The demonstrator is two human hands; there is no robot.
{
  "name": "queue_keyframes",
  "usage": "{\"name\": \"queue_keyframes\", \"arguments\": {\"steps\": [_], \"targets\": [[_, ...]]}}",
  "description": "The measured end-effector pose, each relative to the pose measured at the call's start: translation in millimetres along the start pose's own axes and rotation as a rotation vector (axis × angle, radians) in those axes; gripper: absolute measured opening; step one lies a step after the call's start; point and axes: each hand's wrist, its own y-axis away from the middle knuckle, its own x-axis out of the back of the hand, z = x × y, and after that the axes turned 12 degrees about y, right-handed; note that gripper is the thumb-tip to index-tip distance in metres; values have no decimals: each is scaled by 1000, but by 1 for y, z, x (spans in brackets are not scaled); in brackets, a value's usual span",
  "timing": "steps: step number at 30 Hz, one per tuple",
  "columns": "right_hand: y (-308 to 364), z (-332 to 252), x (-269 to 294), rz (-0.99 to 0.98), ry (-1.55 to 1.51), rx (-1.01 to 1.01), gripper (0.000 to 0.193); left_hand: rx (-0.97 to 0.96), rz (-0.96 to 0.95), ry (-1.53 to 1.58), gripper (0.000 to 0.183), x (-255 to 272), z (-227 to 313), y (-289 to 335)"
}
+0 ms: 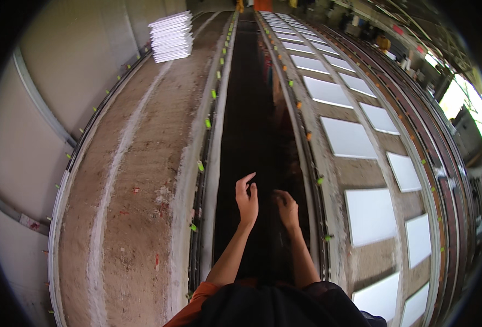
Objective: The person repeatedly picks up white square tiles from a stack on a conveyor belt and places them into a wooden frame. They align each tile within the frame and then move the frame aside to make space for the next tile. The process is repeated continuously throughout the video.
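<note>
Both my hands are raised over the dark gap between two long tables. My left hand holds nothing, its fingers stretched forward and apart from the thumb. Close by on its right is my right hand, its fingers bent inward and smeared by motion, so their grip is unclear. Neither hand touches a table. White rectangular sheets or panels lie in two lengthwise rows on the right table. A stack of similar white pieces stands at the far end of the left table.
Green clips line the left table's inner rail; orange and green ones line the right table's. A pale wall borders the left side. Dark rails run beyond the right table. The dark walkway stretches ahead between the tables.
</note>
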Motion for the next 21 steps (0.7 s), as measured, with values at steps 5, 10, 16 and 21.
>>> {"name": "queue_keyframes", "arguments": {"steps": [5,10,16,21], "targets": [[-116,-3,-33,-30,-44,56,25,-66,20,-39,22,-18,-26,-103],[-259,-1,-62,-25,-132,121,25,-172,43,-106,23,-44,-79,-216],[-420,-6,-76,1,-174,154,24,-182,69,-140,24,-69,-129,-346],[-532,-32,-91,-70,-227,230,22,-254,108,-57,23,-84,-147,-472]]}}
